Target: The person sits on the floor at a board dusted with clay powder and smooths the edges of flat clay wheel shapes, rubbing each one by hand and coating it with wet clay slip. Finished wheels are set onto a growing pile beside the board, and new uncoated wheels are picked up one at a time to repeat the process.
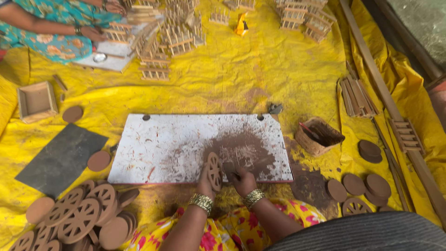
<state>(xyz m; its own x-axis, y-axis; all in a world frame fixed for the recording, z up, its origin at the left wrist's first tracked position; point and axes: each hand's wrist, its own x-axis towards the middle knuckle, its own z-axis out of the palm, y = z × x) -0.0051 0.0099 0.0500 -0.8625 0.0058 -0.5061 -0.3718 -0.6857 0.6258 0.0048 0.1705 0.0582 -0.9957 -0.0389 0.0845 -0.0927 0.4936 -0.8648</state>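
My left hand (204, 182) holds a small brown spoked wheel (214, 170) upright on its edge over the near edge of the white board (172, 144). My right hand (243, 180) is just right of the wheel, its fingers closed on a small dark piece (229, 168) pressed against the wheel's face. Brown dust covers the board around both hands. Gold bangles sit on both wrists.
A pile of spoked wheels and discs (79, 216) lies at the near left beside a dark slate (60, 158). A small woven basket (318, 135), wood strips (357, 96) and more discs (357, 183) are at right. Another person (51, 28) works by wooden frames (162, 42) at the far left.
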